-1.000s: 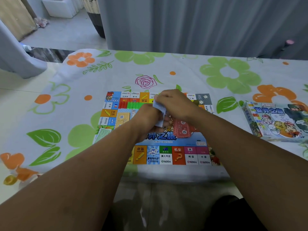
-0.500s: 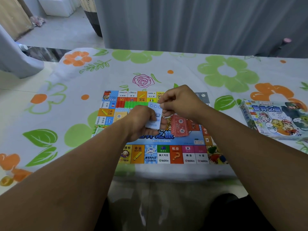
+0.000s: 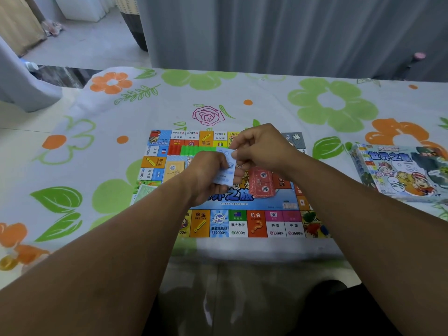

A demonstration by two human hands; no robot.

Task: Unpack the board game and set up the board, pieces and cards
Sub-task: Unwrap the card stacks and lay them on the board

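Head: left hand [image 3: 205, 177] grips thin blue cards [image 3: 223, 178].

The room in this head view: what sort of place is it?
Probably a room in a home: a flowered tablecloth, long grey curtains hanging behind it, and a colourful game board spread out for play.

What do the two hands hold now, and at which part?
Both hold a small stack of pale blue cards above the board: the left hand grips its lower part, the right hand pinches its upper end.
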